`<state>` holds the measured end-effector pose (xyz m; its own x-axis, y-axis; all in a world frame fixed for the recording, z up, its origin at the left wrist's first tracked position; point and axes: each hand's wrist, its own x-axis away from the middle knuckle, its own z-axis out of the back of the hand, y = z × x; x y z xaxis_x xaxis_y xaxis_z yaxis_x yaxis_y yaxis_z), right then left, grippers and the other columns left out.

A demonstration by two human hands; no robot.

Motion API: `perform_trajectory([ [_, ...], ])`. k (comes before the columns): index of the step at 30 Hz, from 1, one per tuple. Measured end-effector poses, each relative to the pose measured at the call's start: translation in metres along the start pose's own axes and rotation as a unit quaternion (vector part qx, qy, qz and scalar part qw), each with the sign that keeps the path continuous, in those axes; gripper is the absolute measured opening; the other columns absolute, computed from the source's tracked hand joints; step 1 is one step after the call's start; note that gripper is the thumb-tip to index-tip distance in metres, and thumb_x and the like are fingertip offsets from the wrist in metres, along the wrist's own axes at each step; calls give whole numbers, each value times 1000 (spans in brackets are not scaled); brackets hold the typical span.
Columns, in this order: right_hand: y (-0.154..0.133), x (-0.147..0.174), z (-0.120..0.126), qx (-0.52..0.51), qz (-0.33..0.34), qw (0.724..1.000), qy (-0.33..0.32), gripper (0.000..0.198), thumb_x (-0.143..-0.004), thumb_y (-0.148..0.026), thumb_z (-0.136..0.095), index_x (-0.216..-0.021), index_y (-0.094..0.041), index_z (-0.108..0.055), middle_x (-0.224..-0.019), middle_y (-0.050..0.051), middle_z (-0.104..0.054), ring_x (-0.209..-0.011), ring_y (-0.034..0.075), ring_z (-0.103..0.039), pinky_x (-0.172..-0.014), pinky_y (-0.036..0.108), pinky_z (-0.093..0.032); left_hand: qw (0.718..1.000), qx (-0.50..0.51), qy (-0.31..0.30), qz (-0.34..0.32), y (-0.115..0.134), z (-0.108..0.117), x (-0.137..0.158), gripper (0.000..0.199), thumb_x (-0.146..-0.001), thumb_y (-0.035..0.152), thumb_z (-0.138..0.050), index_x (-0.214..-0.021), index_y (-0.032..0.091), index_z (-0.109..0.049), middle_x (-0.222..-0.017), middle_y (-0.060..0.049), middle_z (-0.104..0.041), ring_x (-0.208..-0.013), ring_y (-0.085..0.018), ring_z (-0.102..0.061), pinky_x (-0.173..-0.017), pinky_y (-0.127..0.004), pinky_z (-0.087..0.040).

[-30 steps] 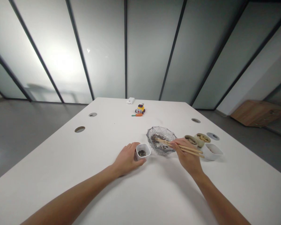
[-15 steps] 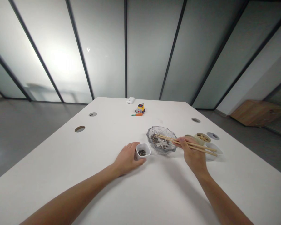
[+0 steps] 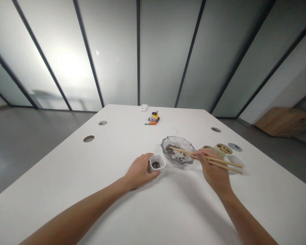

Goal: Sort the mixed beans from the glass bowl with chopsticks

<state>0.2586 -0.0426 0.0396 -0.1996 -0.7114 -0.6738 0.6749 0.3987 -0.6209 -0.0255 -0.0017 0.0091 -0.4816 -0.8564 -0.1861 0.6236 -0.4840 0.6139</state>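
Note:
My left hand (image 3: 140, 172) is closed around the side of a small white square cup (image 3: 161, 159), which stands on the table. Small dark beans or seeds (image 3: 156, 165) lie at the bottom of that cup. Just to its right is a clear cut-glass bowl (image 3: 165, 158) with more of the small dark pieces scattered inside. A pair of wooden chopsticks (image 3: 219, 160) is held in my right hand (image 3: 214, 172), the tips down inside the bowl among the pieces. Whether a piece sits between the tips is too small to tell.
Behind my right hand are a second white cup (image 3: 236, 160) and a pale green container (image 3: 220, 151) with light-coloured pieces. Farther back on the white table (image 3: 122, 136) lie a toy car (image 3: 154, 116), a toy carrot (image 3: 151, 124) and a white box-like object (image 3: 143, 108). Round holes pierce the tabletop.
The whole view has shifted slightly. My right hand has moved a little right, the chopsticks turning slightly with their tips still in the bowl. My left hand stays on the cup.

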Motion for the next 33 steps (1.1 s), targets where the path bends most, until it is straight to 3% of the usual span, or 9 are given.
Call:
perform_trajectory([
  [2,9,0,-4,45,45,998,-6,38,-99,-53,-58,-81,-23,-74,-80,5,-73,-78,21,-67,-74,37,-55,1000,-1,-3,1,0,0,0,50,-83,40,-74,-127,23,-59,-121,-8,-69,-108,-30,-65,-93,-43,-51],
  [7,18,4,-17,37,97,994,-25,30,-101,-45,-59,-87,-23,-75,-84,5,-74,-78,20,-68,-74,35,-55,1000,-5,1,3,-1,0,0,50,-84,43,-75,-127,22,-59,-119,-8,-69,-109,-31,-65,-93,-43,-50],
  [15,18,8,-23,34,98,994,-46,29,-102,-42,-58,-88,-22,-74,-86,6,-73,-80,20,-68,-75,35,-56,1000,-3,0,0,0,0,0,49,-84,40,-75,-126,24,-58,-121,-7,-69,-109,-29,-64,-94,-42,-50],
  [25,17,6,-15,51,137,989,-23,26,-102,-39,-59,-86,-23,-70,-82,4,-72,-76,19,-67,-71,33,-54,1000,-4,1,-4,-2,-2,-1,49,-84,40,-75,-127,24,-58,-122,-8,-69,-110,-30,-65,-96,-45,-50],
  [33,17,8,-14,50,145,987,-55,25,-102,-39,-59,-86,-23,-69,-81,3,-70,-75,18,-65,-71,32,-54,1000,-5,-4,3,0,0,-1,48,-84,40,-75,-126,24,-58,-123,-9,-69,-111,-30,-64,-95,-44,-51],
])
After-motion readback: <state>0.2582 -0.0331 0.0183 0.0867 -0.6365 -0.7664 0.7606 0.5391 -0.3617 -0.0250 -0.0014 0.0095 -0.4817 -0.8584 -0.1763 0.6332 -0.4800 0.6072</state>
